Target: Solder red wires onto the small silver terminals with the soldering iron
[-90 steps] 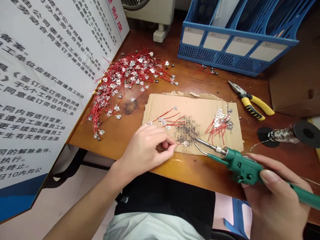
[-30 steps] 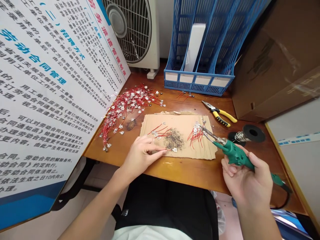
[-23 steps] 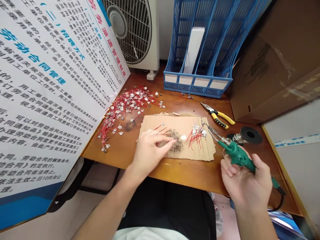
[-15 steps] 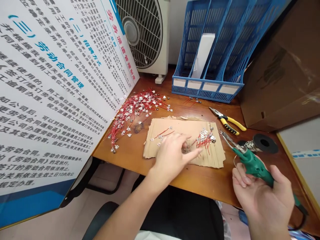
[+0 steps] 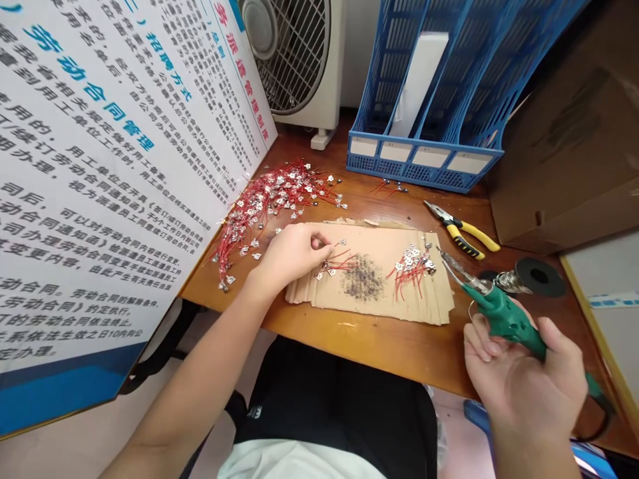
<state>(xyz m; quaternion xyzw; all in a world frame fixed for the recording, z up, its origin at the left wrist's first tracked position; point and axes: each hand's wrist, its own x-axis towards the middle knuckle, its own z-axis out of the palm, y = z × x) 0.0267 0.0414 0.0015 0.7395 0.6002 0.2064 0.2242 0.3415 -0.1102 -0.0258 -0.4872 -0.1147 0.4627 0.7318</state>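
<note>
My left hand [image 5: 292, 256] is pinched, and I can't tell if it holds anything; red-wired terminals [image 5: 337, 264] lie just right of it, wires running sideways, farther from my right hand [image 5: 519, 372], which grips the green soldering iron [image 5: 504, 319]

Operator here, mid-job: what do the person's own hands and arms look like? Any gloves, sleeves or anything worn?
The left hand and right hand are bare, with no gloves, rings or watch showing. The left forearm and right forearm have no sleeves. Below them show a white top and a black garment with a small pale logo.
</note>
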